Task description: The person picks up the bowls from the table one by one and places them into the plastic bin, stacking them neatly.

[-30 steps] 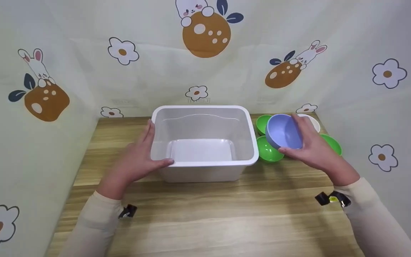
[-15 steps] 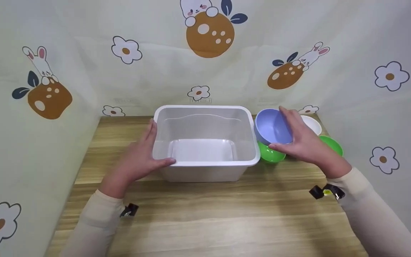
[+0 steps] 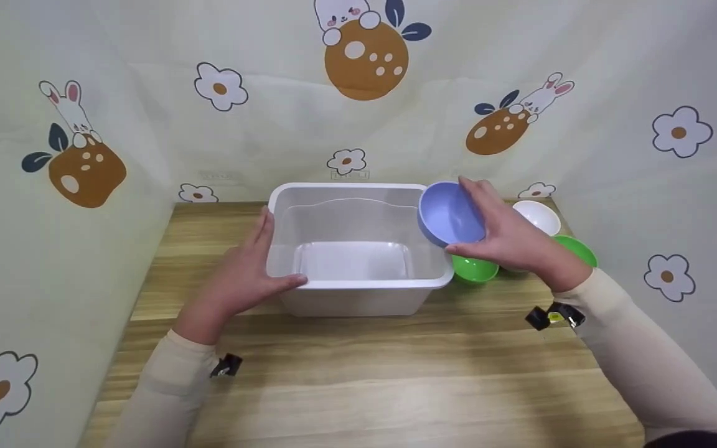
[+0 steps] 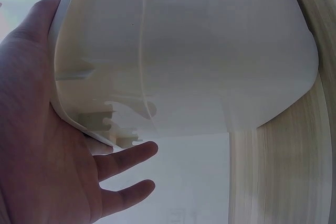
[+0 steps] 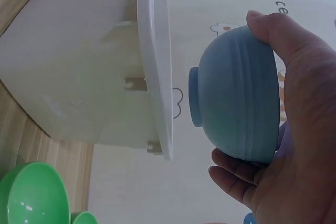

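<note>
In the head view my right hand [image 3: 508, 239] grips a blue bowl [image 3: 449, 211] by its rim, thumb and fingers on opposite sides. The bowl is tilted and overlaps the right rim of a white plastic bin [image 3: 358, 285]. From the right wrist view, the bowl [image 5: 231, 93] hangs above rim level with its foot towards the bin [image 5: 79, 87]. My left hand [image 3: 234, 286] rests at the bin's front left corner, its thumb on the front rim and fingers along the left side. Two of its fingers [image 4: 126, 163] stretch out straight in the left wrist view.
Right of the bin stand a green bowl [image 3: 475, 270], a white bowl [image 3: 539, 218] and another green bowl [image 3: 576, 251], partly hidden by the right arm. The wood-grain table [image 3: 358, 379] meets patterned sheeting [image 3: 259, 137] at the back and sides.
My right hand has carried the blue bowl left and slightly up, from over the green bowls to the bin's right rim. The left hand has stayed at the bin's corner.
</note>
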`<state>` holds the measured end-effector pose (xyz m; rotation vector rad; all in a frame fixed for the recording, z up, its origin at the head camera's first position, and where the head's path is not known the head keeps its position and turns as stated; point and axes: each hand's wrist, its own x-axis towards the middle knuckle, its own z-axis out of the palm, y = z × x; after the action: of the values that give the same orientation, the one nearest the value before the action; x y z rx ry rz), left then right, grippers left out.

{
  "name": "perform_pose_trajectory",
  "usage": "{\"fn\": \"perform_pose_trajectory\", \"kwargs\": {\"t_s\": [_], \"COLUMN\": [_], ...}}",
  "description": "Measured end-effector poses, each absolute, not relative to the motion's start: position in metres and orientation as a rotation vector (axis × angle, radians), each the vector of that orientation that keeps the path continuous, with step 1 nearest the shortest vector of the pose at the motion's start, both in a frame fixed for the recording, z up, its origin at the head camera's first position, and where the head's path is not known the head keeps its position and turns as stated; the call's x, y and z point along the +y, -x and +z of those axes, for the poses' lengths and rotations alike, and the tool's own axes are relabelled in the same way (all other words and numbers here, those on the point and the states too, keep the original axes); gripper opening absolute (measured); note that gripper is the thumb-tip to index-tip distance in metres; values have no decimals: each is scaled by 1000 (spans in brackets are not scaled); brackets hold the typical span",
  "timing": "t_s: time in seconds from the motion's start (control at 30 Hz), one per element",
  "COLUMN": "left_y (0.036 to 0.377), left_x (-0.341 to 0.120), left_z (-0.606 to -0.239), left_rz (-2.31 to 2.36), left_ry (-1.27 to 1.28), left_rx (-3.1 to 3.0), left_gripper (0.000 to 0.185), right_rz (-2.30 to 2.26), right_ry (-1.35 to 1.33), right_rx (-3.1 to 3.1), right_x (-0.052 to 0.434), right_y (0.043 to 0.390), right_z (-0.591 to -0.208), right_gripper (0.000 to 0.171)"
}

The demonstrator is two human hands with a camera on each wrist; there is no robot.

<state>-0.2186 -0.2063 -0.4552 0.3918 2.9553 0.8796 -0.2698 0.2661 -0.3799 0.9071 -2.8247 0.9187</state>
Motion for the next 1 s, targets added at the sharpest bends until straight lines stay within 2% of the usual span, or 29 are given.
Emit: {"fn": "perform_pose_trajectory", "kwargs": {"t_s": [0.43, 1.0], "left_y": [219, 221], "left_x": [-207, -207], "left_z": [-456, -457], "left_rz": [881, 898], "left_ry": [-377, -371], "left_rx": [2963, 2953], "left_gripper": [147, 144], "right_rz": [916, 912], "right_ry": [-1052, -1228], "right_rx": [-2879, -2881], "right_x": [232, 195], "right_y": [285, 308], "right_z": [-368, -361], "right_gripper": [126, 122]}}
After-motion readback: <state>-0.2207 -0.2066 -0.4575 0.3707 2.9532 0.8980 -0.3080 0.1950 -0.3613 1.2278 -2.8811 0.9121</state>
